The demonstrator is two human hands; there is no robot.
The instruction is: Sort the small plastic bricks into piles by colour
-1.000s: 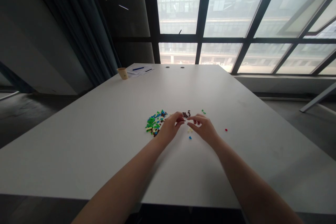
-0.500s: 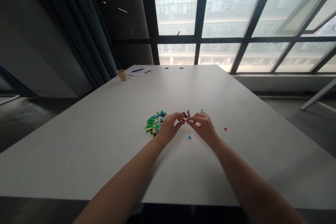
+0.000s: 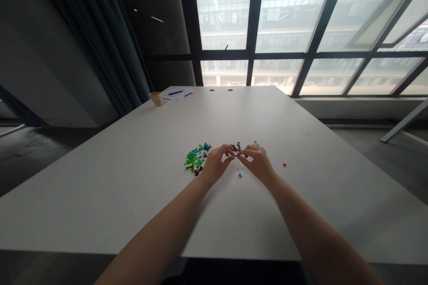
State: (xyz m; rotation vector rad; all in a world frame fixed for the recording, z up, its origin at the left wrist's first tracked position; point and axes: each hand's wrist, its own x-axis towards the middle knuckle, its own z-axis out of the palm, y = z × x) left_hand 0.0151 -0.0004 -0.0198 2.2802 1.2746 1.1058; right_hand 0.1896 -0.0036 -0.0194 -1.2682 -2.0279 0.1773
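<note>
My left hand (image 3: 216, 163) and my right hand (image 3: 257, 161) meet above the white table (image 3: 234, 213), fingertips pinched from both sides on one small dark brown building brick (image 3: 236, 156). Its exact shape is too small to make out. Just behind the fingertips lie several dark brown bricks (image 3: 236, 147). Beside my left hand spreads a pile of green, blue, brown and pale bricks (image 3: 194, 157), partly covered by that hand. In front of the fingers are a few pale yellow bricks (image 3: 240, 167) and a blue brick (image 3: 240, 175).
A red brick (image 3: 284, 164) lies right of my right hand, and green bricks (image 3: 256, 143) sit behind it. At the far left are a paper cup (image 3: 156, 99) and paper sheets (image 3: 172, 97) with a blue pen (image 3: 175, 93). Windows and a dark curtain stand beyond the table.
The view has tilted and shifted slightly. My hands stay together on the small brown brick, with barely any change in the fingers. The loose bricks lie as before.
</note>
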